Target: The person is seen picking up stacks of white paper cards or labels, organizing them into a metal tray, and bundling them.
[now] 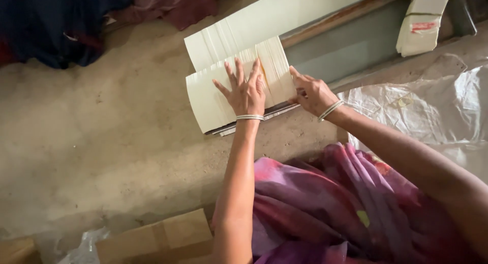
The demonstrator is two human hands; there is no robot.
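We cannot see the part of the near paper stack (213,96) lying under our left hand (247,93); the far stack (264,25), cardboard box (162,238) and white bundle (424,20) are cut off by the picture's edges

A paper stack (223,98) lies on the floor (101,142), a longer stack (264,25) behind it, plastic sheet (422,106) right.

Place: a small floor-level paper workshop
Floor: bare concrete floor (112,137), used as the work surface
Stock: long rows of stacked cream paper sheets (239,86)
Packing: cardboard box (157,241), plastic sheeting (427,106)
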